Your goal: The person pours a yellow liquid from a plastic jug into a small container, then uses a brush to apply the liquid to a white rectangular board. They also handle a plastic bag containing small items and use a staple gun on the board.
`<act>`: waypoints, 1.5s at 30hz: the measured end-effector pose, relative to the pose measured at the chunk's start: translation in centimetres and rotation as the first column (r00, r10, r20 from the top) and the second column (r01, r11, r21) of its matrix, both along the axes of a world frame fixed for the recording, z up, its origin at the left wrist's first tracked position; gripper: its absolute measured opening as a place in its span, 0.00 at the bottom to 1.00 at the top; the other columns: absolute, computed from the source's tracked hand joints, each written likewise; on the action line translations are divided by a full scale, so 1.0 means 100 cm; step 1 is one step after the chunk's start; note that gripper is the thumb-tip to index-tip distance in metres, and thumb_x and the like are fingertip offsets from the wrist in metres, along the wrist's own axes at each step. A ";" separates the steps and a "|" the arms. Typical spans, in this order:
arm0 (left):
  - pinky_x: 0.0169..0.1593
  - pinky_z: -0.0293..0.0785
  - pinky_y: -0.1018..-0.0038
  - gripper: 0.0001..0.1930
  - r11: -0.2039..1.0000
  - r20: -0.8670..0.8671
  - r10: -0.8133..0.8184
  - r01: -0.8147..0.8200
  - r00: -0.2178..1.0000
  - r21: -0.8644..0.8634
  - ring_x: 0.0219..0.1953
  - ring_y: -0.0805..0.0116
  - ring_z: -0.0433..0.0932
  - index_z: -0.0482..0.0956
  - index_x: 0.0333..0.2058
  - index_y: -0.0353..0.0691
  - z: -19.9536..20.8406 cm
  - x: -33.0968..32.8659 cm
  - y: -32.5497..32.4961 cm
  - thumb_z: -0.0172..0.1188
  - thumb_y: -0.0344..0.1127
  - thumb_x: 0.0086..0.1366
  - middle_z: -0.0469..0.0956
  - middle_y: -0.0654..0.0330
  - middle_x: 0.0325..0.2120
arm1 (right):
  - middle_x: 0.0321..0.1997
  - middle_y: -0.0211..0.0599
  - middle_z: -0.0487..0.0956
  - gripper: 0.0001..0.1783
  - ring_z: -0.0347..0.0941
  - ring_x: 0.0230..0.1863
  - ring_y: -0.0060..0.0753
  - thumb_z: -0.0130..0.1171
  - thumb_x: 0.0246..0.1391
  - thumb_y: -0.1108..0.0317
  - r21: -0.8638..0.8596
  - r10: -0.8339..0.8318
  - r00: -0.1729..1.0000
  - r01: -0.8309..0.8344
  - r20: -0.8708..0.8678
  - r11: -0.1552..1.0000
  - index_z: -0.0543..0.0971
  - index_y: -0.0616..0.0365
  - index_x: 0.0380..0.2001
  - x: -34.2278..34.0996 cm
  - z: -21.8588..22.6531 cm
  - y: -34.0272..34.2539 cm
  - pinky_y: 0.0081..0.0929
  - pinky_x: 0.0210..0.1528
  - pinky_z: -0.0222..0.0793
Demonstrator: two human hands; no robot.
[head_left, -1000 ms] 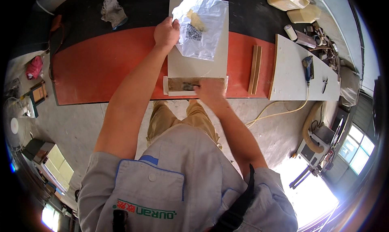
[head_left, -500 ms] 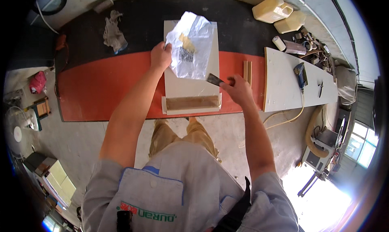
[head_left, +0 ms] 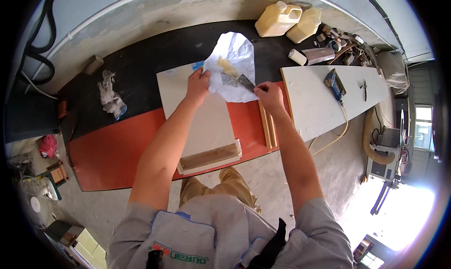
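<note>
My left hand grips the left edge of a crumpled white plastic sheet, its thumb on top. A smear of yellowish paste lies on the sheet, above a dark printed patch. My right hand is closed on a putty knife, whose dark flat blade lies over the sheet beside the paste. Beneath both hands a pale panel rests on the bench. Along the panel's near end runs a brown wooden strip with a pale border.
Wooden strips lie right of the panel on the red bench top. A white board farther right carries a blue air tool with a hose. Yellowish jugs stand at the back; a glove lies left.
The putty knife has moved from the sheet's lower right edge onto the sheet, near the paste. My view has turned, so the bench appears shifted and tilted.
</note>
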State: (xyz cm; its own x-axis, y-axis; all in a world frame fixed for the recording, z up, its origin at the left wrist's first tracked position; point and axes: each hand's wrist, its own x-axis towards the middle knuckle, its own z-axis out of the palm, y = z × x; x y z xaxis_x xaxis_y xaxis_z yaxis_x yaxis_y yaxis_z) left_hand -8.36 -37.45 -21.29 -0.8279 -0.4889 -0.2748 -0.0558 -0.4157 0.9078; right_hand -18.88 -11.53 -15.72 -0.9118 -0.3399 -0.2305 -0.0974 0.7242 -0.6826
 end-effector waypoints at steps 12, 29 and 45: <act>0.57 0.78 0.70 0.18 0.789 0.021 0.251 -0.192 0.968 -0.583 0.53 0.64 0.83 0.76 0.58 0.33 0.018 0.077 0.038 0.62 0.34 0.74 0.80 0.52 0.55 | 0.48 0.49 0.82 0.28 0.79 0.51 0.55 0.70 0.52 0.52 0.247 0.016 0.993 0.014 -0.119 0.969 0.80 0.60 0.51 0.098 -0.033 0.126 0.50 0.52 0.76; 0.57 0.74 0.56 0.20 0.224 -0.005 0.157 -0.040 0.988 -0.974 0.57 0.47 0.77 0.79 0.52 0.36 0.089 0.275 0.143 0.68 0.28 0.61 0.77 0.49 0.55 | 0.40 0.34 0.81 0.12 0.77 0.44 0.45 0.70 0.48 0.72 -0.006 0.591 0.732 -0.630 -0.340 0.776 0.84 0.52 0.38 0.180 0.023 0.050 0.44 0.48 0.73; 0.61 0.69 0.56 0.40 0.003 0.182 0.003 0.182 0.983 -0.983 0.55 0.57 0.74 0.77 0.58 0.39 -0.010 0.294 0.140 0.78 0.48 0.46 0.76 0.59 0.50 | 0.38 0.31 0.79 0.13 0.76 0.41 0.42 0.73 0.45 0.74 0.046 0.613 0.598 -0.695 -0.516 0.717 0.85 0.53 0.37 0.252 -0.034 0.004 0.41 0.45 0.69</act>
State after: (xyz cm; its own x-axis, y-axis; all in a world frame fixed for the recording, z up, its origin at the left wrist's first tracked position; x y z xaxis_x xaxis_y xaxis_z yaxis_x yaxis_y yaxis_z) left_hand 21.03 -23.45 -22.30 -0.9022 -0.2789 0.3290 -0.1340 0.9062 0.4010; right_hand 6.30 -11.13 -19.08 -0.4011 -0.8791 0.2575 -0.8335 0.2335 -0.5008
